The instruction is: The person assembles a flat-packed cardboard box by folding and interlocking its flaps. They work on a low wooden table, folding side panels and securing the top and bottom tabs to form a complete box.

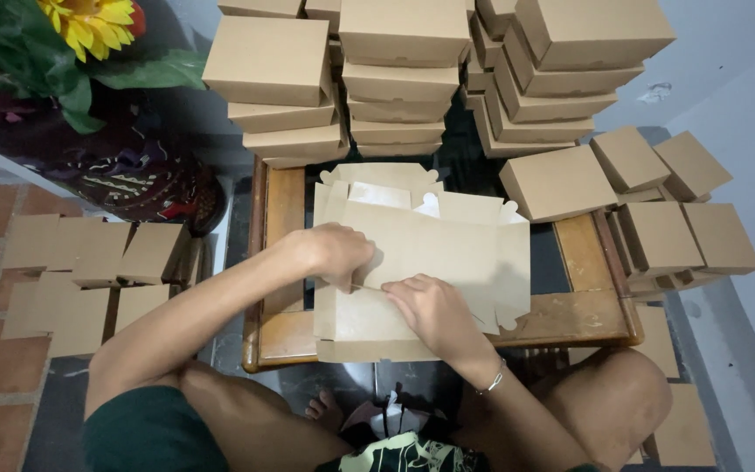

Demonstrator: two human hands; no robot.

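Cardboard box blank (447, 253), brown and die-cut, lying partly folded on the low wooden bench (283, 210), one panel raised along a crease near the middle. Left hand (329, 253) curled over the near-left part of the blank, fingers bent and pressing down on the fold line; whether anything is pinched under them cannot be told. Right hand (430, 310) resting just beside it, fingers together and flattened on the cardboard at the crease, thin bracelet (493, 381) at the wrist. Hands close to each other, nearly touching at the fold. Behind the blank, tall stacks of finished brown boxes (404, 74) lined up at the far edge of the bench. More closed boxes (657, 205) scattered to the right, some on the bench and some beside it. Pile of flat unfolded blanks (89, 271) on the floor to the left. Yellow artificial flower (89, 22) with green leaves at upper left. Bare knees visible below the bench.
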